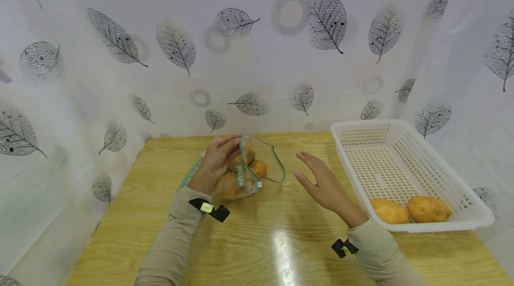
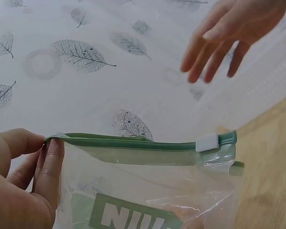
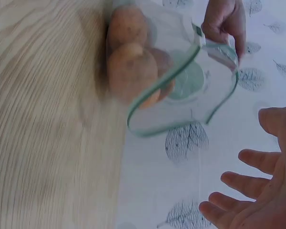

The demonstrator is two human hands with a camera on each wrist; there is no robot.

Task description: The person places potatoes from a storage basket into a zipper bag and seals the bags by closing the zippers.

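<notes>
A clear zip bag (image 1: 273,161) with a green rim and a white slider (image 2: 207,142) lies on the table, its mouth gaping to the right. Several potatoes (image 1: 229,184) are inside it. My left hand (image 1: 217,161) pinches the bag's top edge between thumb and fingers, as the left wrist view shows closely. To the right of the bag, apart from it, my right hand (image 1: 323,183) hovers with spread fingers and holds nothing. In the right wrist view the bag's open mouth faces this hand (image 3: 257,186).
At the right stands a white perforated plastic basket (image 1: 345,161). Two potatoes, one left (image 1: 389,211) and one right (image 1: 429,209), lie at its near end. A white curtain with a leaf print (image 1: 257,67) hangs behind the wooden table (image 1: 249,241).
</notes>
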